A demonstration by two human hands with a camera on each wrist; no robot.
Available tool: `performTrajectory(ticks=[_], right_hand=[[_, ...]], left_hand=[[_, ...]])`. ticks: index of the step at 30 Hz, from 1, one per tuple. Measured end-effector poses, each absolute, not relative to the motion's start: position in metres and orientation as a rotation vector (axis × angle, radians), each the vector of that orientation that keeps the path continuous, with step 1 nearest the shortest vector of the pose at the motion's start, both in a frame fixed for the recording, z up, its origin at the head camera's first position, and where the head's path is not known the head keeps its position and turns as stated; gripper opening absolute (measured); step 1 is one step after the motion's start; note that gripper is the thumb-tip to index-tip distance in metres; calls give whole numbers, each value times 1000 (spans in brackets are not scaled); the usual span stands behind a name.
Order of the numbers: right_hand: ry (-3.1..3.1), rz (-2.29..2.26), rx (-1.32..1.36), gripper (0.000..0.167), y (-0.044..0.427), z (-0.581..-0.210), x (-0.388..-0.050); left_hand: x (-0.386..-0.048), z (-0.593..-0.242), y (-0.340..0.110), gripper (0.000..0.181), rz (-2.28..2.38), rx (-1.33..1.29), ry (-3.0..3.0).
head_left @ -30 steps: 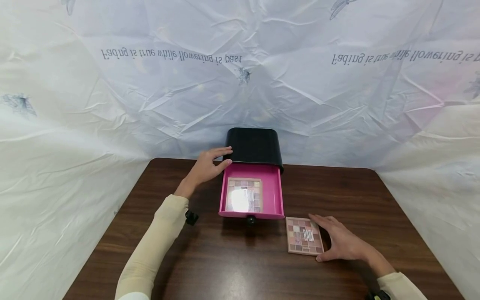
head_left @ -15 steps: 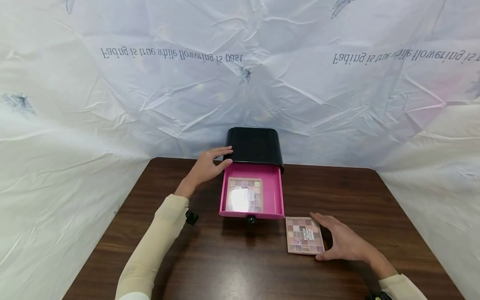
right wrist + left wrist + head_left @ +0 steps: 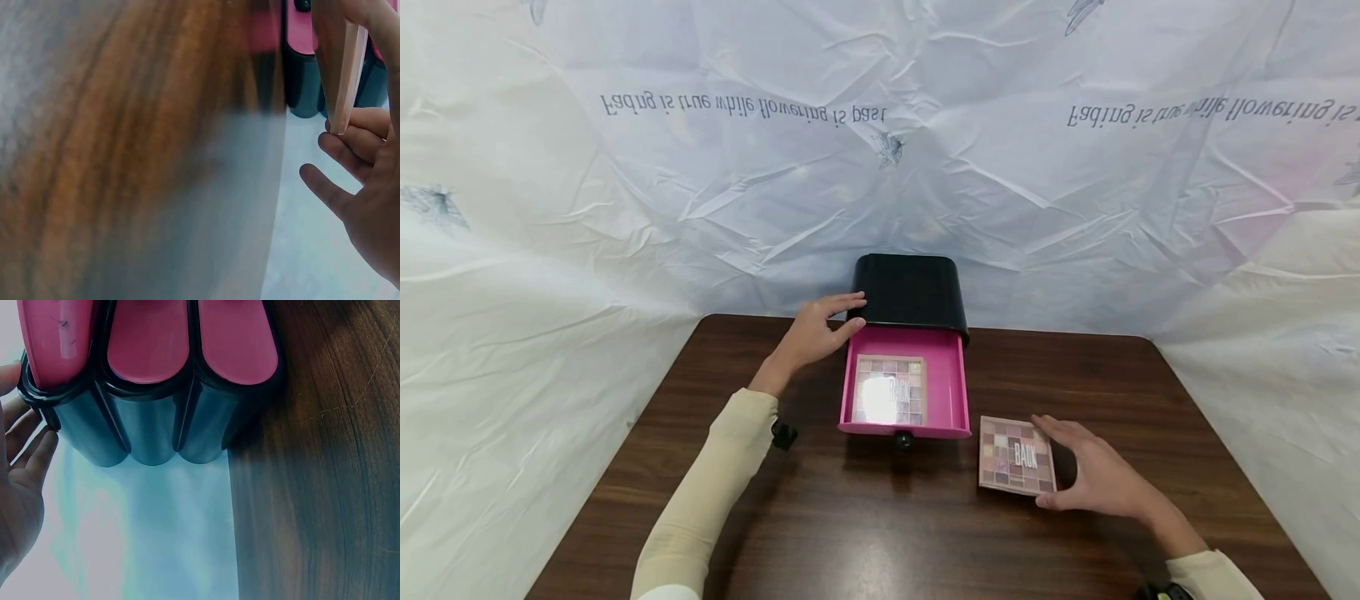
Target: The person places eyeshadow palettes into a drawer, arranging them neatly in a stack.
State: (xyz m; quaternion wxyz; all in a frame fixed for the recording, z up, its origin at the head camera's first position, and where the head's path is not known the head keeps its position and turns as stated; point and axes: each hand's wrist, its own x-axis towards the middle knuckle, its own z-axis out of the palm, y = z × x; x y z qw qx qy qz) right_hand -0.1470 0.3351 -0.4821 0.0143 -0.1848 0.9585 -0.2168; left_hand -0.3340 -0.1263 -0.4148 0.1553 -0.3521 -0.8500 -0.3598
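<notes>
In the head view my right hand (image 3: 1101, 475) pinches an eyeshadow palette (image 3: 1017, 457) by its right side, thumb at the near corner and fingers at the far one. The palette, marked "BACK", is lifted off the table, and the right wrist view shows its edge (image 3: 349, 75) between thumb and fingers. My left hand (image 3: 816, 333) rests with extended fingers against the left top edge of a black drawer cabinet (image 3: 908, 287). Its pink top drawer (image 3: 945, 383) is pulled out. A similar palette (image 3: 889, 390) lies in the drawer's left part, glare covering some of it.
Two more pink drawers (image 3: 150, 344) sit pushed in below the top one. The drawer's black knob (image 3: 903, 441) juts toward me. A dark wooden table (image 3: 865, 525) carries the cabinet near its back edge, against a wrinkled white sheet (image 3: 820, 192) with printed words.
The right-hand palette has risen from the table and shifted slightly away and to the right, tilting a little. My left hand, the cabinet and the palette in the drawer stay in place.
</notes>
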Motion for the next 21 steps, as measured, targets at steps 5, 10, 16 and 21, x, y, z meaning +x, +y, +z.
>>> performTrajectory(ticks=[5,10,16,21], right_hand=[[3029,-681,-544,117,337,-472,-147],[3062,-680,-509,116,337,-459,-148],[3098,-693,-492,118,336,-443,-147],[3123,-682,-489,119,335,-428,-148]], left_hand=[[-333,-415,-126,44,-1033,-1003,-2450],[-333,-415,-126,44,-1030,-1008,-2443],[-334,-416,-126,44,-1023,-1006,-2440],[-334,-415,-127,44,-1031,-1010,-2439]])
